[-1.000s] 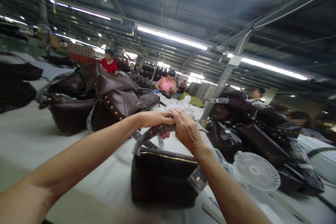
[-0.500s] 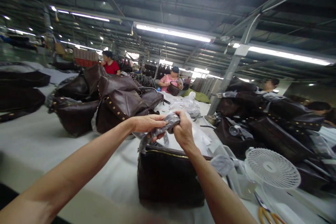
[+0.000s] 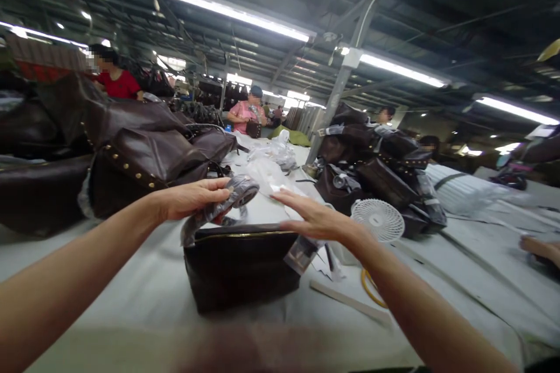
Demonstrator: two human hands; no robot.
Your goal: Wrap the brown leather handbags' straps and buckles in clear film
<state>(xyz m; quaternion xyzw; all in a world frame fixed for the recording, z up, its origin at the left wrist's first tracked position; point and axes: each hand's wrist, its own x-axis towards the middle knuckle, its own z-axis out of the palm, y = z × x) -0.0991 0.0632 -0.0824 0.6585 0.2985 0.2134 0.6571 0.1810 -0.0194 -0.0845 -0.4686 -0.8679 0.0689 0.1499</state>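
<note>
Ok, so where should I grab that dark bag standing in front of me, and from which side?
Probably the top edge by the gold zipper, from above at its right end. The bag stands upright with a narrow top, the open right hand hovers just there, and the left hand holds the plastic-wrapped strap at the left end.

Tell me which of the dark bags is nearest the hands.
The upright bag with the gold zip, standing alone just below the right hand and the left hand, which holds a wrapped strap; the studded bags lie heaped farther back.
</note>
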